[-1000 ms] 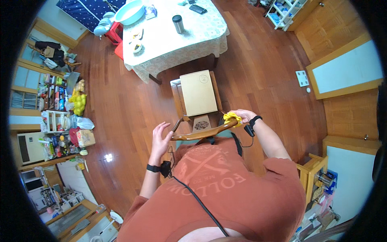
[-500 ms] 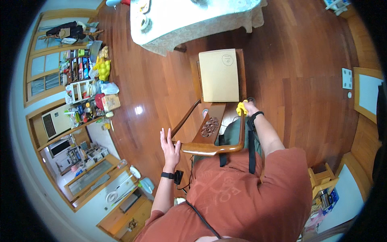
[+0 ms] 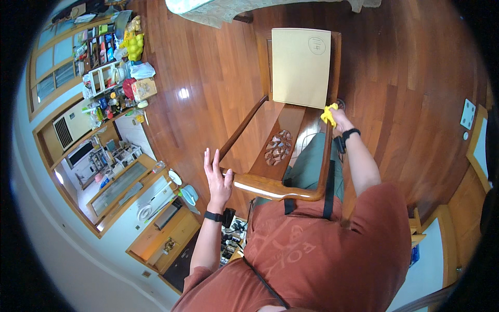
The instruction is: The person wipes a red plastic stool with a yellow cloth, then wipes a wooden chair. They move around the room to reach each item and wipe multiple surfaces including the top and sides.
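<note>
In front of me stands a wooden armchair (image 3: 280,190), its curved top rail close to my body and its carved back slat (image 3: 278,148) in the middle. A flat cardboard box (image 3: 301,67) lies on the seat. My right hand (image 3: 339,119) holds a yellow cloth (image 3: 328,114) against the front end of the right armrest. At the left end of the top rail rests my left hand (image 3: 218,179), fingers stretched out and the palm side touching the wood. Both wrists wear black bands.
A table with a pale cloth (image 3: 208,13) stands beyond the chair. Along the left wall are crowded shelves (image 3: 101,47) and a carton (image 3: 144,89). A white scale (image 3: 467,114) lies on the wooden floor at the right.
My right hand and the yellow cloth stay at the armrest's front end, while my left hand stays on the rail. The view has shifted, so the table now shows less.
</note>
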The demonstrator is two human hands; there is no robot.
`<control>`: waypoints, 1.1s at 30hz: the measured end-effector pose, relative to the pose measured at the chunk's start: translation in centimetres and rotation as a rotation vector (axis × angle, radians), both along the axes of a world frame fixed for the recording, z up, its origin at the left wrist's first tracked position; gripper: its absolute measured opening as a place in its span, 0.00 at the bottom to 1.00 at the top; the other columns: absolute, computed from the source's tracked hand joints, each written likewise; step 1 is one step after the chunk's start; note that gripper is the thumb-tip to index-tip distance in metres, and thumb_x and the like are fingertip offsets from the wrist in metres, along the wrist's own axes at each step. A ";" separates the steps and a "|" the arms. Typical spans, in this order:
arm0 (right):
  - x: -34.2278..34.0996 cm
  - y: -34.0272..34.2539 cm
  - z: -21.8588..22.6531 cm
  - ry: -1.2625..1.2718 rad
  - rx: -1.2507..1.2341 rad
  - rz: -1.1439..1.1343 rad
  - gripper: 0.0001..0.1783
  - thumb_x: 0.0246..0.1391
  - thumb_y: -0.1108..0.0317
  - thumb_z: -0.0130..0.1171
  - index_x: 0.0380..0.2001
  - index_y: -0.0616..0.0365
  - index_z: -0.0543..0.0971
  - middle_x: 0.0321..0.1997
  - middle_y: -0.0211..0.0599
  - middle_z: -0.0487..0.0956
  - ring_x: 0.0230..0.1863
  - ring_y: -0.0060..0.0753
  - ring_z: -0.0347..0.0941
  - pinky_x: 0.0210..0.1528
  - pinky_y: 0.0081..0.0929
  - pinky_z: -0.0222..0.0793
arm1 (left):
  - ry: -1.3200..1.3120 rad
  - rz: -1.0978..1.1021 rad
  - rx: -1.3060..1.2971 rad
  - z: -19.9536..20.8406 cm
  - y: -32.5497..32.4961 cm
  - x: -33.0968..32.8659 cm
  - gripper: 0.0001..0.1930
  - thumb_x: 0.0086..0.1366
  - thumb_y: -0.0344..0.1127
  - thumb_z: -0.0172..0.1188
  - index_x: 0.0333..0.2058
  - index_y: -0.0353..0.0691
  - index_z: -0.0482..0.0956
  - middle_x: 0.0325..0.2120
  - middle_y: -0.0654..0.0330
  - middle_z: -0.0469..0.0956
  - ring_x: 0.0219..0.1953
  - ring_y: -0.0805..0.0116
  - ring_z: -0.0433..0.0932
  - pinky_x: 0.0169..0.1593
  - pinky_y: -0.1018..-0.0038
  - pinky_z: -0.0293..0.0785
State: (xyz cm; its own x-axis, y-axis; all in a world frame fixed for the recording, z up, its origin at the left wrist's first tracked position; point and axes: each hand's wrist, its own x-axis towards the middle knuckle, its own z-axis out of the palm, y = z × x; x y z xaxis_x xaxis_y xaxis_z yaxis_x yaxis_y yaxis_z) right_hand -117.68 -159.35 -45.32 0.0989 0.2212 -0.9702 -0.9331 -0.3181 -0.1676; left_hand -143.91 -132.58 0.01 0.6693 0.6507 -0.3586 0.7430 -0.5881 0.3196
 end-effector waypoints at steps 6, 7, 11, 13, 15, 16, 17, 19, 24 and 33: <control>-1.8 -1.5 15.7 -0.308 0.127 0.417 0.25 0.70 0.69 0.54 0.66 0.68 0.69 0.49 0.46 0.85 0.43 0.41 0.86 0.44 0.38 0.84 | -0.097 -0.035 0.061 0.0 0.4 -1.1 0.38 0.69 0.39 0.64 0.76 0.45 0.63 0.78 0.42 0.52 0.78 0.38 0.53 0.78 0.46 0.53; -1.8 -1.5 18.3 -0.359 0.084 0.561 0.27 0.69 0.67 0.56 0.66 0.70 0.69 0.50 0.48 0.86 0.46 0.39 0.87 0.46 0.37 0.84 | -0.116 -0.037 0.072 -0.1 0.5 -1.3 0.39 0.68 0.38 0.65 0.76 0.45 0.63 0.78 0.43 0.53 0.77 0.38 0.55 0.78 0.47 0.55; -1.5 -1.1 28.4 -0.637 0.022 1.097 0.21 0.65 0.62 0.53 0.53 0.67 0.82 0.50 0.60 0.87 0.52 0.53 0.85 0.57 0.45 0.78 | -0.226 -0.041 0.087 -0.5 0.9 -2.5 0.39 0.67 0.37 0.68 0.75 0.45 0.65 0.77 0.43 0.55 0.77 0.38 0.56 0.77 0.47 0.56; -1.3 -0.5 33.2 -0.708 0.013 1.261 0.22 0.67 0.59 0.51 0.52 0.65 0.83 0.48 0.61 0.87 0.51 0.58 0.85 0.55 0.46 0.78 | -0.260 -0.031 0.071 -0.5 1.2 -3.2 0.38 0.67 0.39 0.68 0.74 0.44 0.66 0.77 0.43 0.56 0.77 0.38 0.56 0.77 0.46 0.57; -1.6 0.3 37.9 -0.725 -0.010 1.301 0.22 0.67 0.58 0.48 0.50 0.64 0.83 0.45 0.59 0.87 0.50 0.59 0.85 0.54 0.47 0.79 | -0.302 -0.045 0.061 -0.5 1.6 -3.8 0.38 0.68 0.41 0.68 0.74 0.43 0.66 0.77 0.44 0.55 0.77 0.38 0.56 0.78 0.46 0.55; -2.1 0.8 40.1 -0.758 -0.006 1.282 0.22 0.67 0.59 0.48 0.49 0.64 0.84 0.44 0.58 0.88 0.48 0.58 0.85 0.53 0.47 0.79 | -0.339 -0.092 0.082 -0.5 1.9 -4.3 0.39 0.70 0.44 0.67 0.75 0.42 0.63 0.77 0.46 0.55 0.77 0.38 0.56 0.79 0.46 0.54; -3.0 1.9 42.0 -0.793 -0.073 1.312 0.21 0.67 0.60 0.48 0.47 0.64 0.84 0.43 0.57 0.88 0.47 0.57 0.86 0.52 0.48 0.79 | -0.369 -0.126 0.072 -0.4 2.3 -5.0 0.40 0.71 0.44 0.67 0.76 0.40 0.61 0.77 0.45 0.56 0.77 0.39 0.56 0.79 0.47 0.53; -5.6 4.3 45.3 -0.878 -0.004 1.259 0.23 0.68 0.57 0.47 0.45 0.65 0.84 0.44 0.60 0.87 0.48 0.59 0.85 0.53 0.50 0.79 | -0.456 -0.167 0.016 -0.6 3.2 -5.9 0.41 0.72 0.44 0.66 0.77 0.37 0.58 0.76 0.43 0.58 0.77 0.40 0.58 0.79 0.48 0.53; -12.5 12.6 47.4 -0.891 -0.025 1.590 0.24 0.71 0.55 0.47 0.50 0.66 0.82 0.45 0.61 0.86 0.51 0.61 0.82 0.53 0.52 0.76 | -0.608 -0.277 -0.379 -0.9 8.0 -9.0 0.44 0.74 0.46 0.63 0.78 0.32 0.52 0.72 0.37 0.65 0.75 0.39 0.62 0.79 0.51 0.55; -14.5 19.2 46.3 -0.627 0.196 1.624 0.30 0.77 0.47 0.44 0.60 0.64 0.79 0.53 0.52 0.86 0.52 0.50 0.81 0.58 0.44 0.73 | -0.372 -0.409 -0.384 -1.1 10.6 -10.3 0.39 0.78 0.48 0.57 0.78 0.37 0.53 0.75 0.41 0.61 0.79 0.38 0.54 0.80 0.48 0.50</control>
State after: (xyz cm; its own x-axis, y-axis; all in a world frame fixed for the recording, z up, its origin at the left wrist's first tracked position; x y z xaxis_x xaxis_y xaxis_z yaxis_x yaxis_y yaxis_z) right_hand -132.22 -140.10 0.94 -0.0056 0.5658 -0.8245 0.4980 -0.7135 -0.4929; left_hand -154.19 -121.96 -1.10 0.9585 0.1906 -0.2121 0.2846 -0.5923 0.7538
